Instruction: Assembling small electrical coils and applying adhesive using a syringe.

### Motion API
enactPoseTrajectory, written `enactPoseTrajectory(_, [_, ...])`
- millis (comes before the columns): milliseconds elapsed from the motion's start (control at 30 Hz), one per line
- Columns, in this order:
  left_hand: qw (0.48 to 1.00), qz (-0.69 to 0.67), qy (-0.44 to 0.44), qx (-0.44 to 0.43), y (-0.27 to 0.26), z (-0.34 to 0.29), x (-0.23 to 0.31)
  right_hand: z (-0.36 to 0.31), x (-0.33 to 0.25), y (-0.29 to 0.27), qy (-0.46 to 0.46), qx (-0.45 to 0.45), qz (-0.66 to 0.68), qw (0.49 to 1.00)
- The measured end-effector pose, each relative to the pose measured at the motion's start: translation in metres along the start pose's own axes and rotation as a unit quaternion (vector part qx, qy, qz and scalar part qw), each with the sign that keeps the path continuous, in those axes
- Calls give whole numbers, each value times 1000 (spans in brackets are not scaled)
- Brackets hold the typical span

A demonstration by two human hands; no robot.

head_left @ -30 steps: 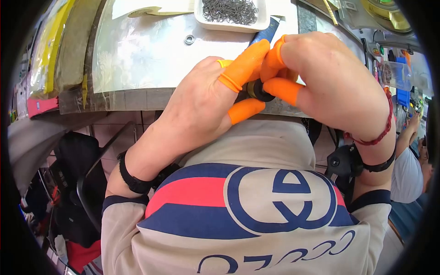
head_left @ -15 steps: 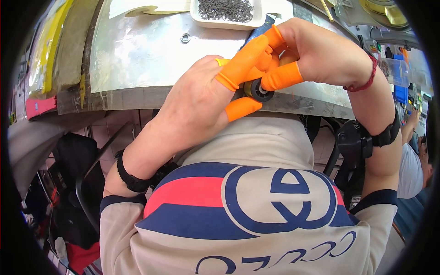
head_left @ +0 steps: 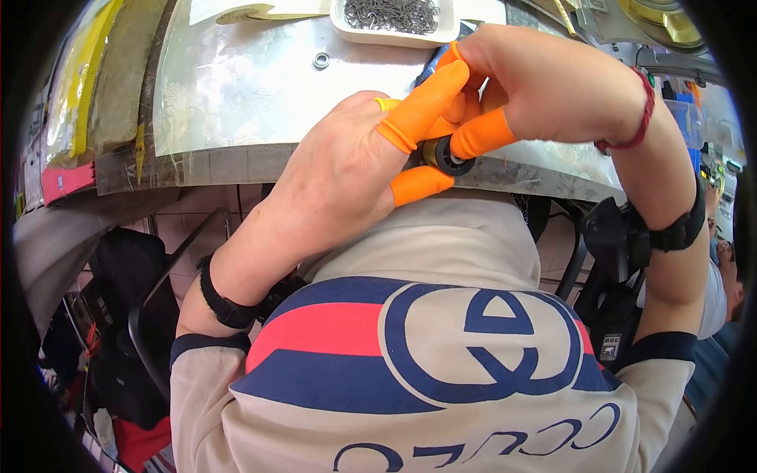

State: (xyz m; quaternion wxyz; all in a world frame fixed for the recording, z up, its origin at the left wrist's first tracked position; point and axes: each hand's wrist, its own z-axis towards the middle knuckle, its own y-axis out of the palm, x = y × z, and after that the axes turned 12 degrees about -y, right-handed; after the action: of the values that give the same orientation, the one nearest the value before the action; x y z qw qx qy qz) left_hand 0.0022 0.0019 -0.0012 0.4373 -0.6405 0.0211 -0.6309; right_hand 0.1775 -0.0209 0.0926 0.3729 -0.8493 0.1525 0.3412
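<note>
Both my hands meet just above the table's near edge, with orange finger cots on the fingers. My left hand [head_left: 355, 150] is closed round a small black-ended roller [head_left: 449, 156], its index finger above and its thumb below. The roller has a brass-coloured side and a bright metal centre. My right hand [head_left: 520, 87] presses its thumb on the roller's black end. The other right fingers curl behind and are partly hidden, so whether they hold anything more cannot be seen. A small metal ring [head_left: 321, 60], like a bearing, lies on the table beyond my left hand.
A white tray [head_left: 394, 36] full of small dark metal pieces stands at the far side of the table [head_left: 229, 102]. Something blue [head_left: 428, 72] lies behind my hands. Yellow-edged plastic-wrapped material [head_left: 79, 94] is at the left. Another person [head_left: 719, 292] sits at the far right.
My right wrist and forearm have swung slightly right and up, with the thumb still on the roller. My left hand has barely shifted.
</note>
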Motion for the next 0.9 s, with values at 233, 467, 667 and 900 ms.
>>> enactPoseTrajectory(233, [1000,-8,-11,-10,1,-2,0,-18,21,31,-32,139,116,983])
enactPoseTrajectory(467, [1000,-1,-14,-4,1,1,3,-17,26,30,-42,145,118,981])
enactPoseTrajectory(667, [998,-22,-42,-31,1,1,3,-7,0,20,108,76,38,991])
enactPoseTrajectory(900, [998,-41,-47,-28,2,-1,3,-17,29,43,25,144,193,970])
